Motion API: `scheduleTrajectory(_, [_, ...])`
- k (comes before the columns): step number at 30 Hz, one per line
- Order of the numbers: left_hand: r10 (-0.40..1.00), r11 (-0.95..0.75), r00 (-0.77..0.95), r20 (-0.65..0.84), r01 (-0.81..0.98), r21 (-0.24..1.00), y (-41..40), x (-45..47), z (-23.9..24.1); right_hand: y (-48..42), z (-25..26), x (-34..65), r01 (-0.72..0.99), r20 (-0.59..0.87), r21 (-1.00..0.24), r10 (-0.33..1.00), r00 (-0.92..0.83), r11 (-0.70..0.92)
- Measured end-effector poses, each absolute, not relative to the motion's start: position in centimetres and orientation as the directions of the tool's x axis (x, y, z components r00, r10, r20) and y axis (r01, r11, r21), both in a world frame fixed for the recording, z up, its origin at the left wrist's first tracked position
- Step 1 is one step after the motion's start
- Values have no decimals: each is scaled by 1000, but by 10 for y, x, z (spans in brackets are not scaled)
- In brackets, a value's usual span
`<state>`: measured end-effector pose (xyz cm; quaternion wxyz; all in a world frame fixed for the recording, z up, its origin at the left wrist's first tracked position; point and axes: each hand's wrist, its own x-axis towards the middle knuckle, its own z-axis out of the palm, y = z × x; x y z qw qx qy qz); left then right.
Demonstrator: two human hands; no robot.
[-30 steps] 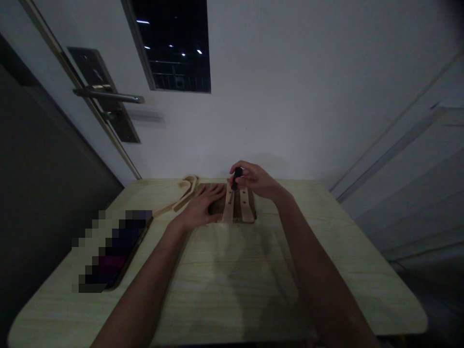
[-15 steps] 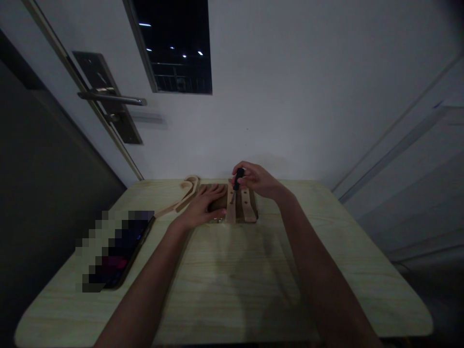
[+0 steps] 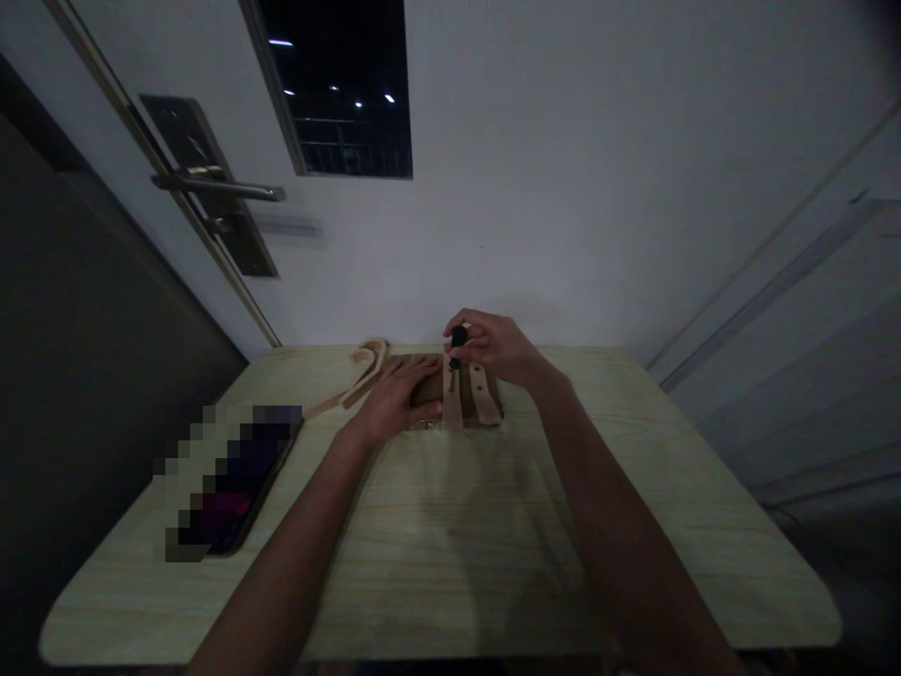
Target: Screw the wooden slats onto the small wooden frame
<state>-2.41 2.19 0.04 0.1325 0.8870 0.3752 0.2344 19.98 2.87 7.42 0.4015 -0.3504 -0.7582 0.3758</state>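
Note:
A small dark wooden board (image 3: 465, 409) with two pale wooden strips (image 3: 481, 393) across it lies at the far middle of the table. My left hand (image 3: 398, 396) rests flat on the board's left part, fingers stretched out. My right hand (image 3: 496, 347) is closed round the black handle of a small screwdriver (image 3: 456, 345), held upright with its tip down on the left strip. Two curved pale wooden pieces (image 3: 360, 374) lie just left of the board.
The pale wood-grain table (image 3: 450, 545) stands against a white wall. A phone with a blurred screen (image 3: 229, 479) lies at the left. A door with a metal lever handle (image 3: 221, 186) is at the upper left; a dark window is above.
The view has shifted slightly. My right hand has turned a little on the screwdriver handle; my left hand stays pressed on the board.

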Motion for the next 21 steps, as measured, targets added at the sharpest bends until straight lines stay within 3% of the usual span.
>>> scheduleTrajectory(6, [726, -686, 608, 322, 611, 395, 20, -25, 0, 27, 77, 199, 498, 437, -651, 820, -371, 573])
scheduleTrajectory(9, [722, -691, 615, 318, 614, 382, 20, -25, 0, 26, 78, 197, 538, 434, -583, 793, -426, 608])
scheduleTrajectory(21, [702, -712, 642, 309, 617, 335, 23, -26, -2, 15, 82, 191, 436, 322, -678, 772, -548, 592])
